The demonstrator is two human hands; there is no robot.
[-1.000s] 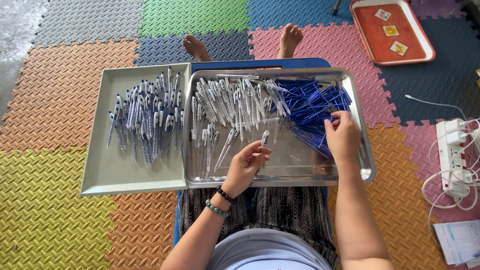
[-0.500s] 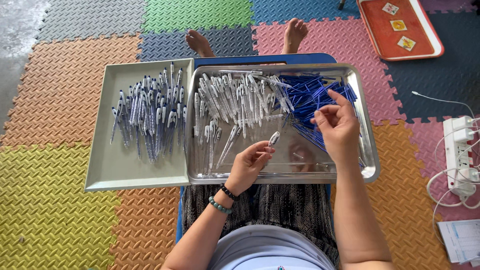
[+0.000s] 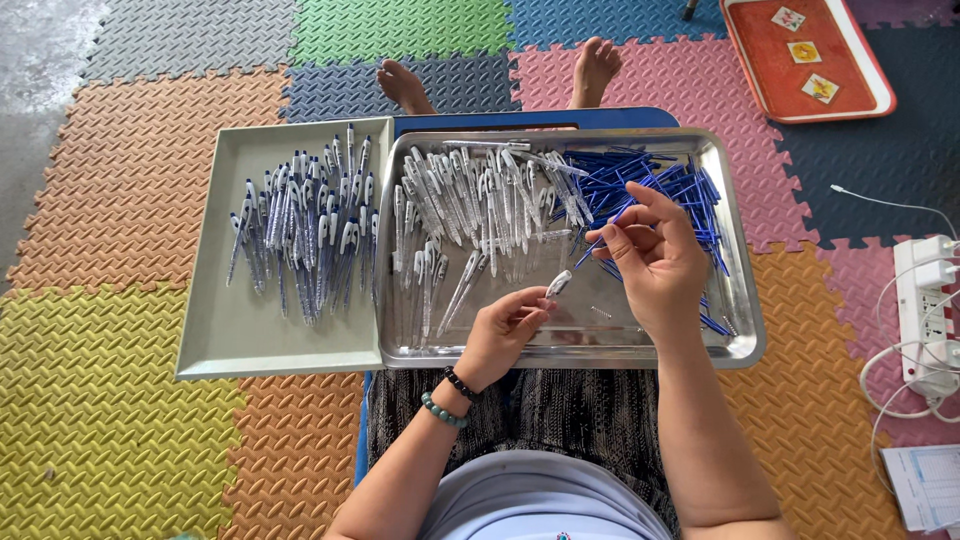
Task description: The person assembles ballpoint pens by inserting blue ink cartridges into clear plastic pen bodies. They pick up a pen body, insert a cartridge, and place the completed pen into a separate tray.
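The person is sitting on the foam mat floor (image 3: pixel 120 420) with a low blue table (image 3: pixel 530 120) across the lap, legs stretching out beneath it so both trays are lying within easy reach.

The left hand (image 3: pixel 503 330) is pinching a clear pen barrel (image 3: pixel 558 283) between thumb and fingertips, tilting its open end up and toward the other hand, seemingly so something can be fed into it. The right hand (image 3: pixel 650 255) is hovering just above the steel tray (image 3: pixel 735 345), fingers closing together on a thin blue refill (image 3: pixel 600 240) that is pointing down at the barrel; the two pieces are near each other but not quite touching.

Inside the steel tray, loose clear barrels (image 3: pixel 470 210) are lying heaped on its left half and blue refills (image 3: pixel 650 180) on its right half, each pile sitting on the side of the hand that is drawing from it. Beside it on the left, touching edge to edge, a grey tray (image 3: pixel 230 340) is carrying pens with blue showing inside (image 3: pixel 300 230). Off to the right, an orange tray (image 3: pixel 850 90) and a white power strip (image 3: pixel 925 310) are lying well apart.
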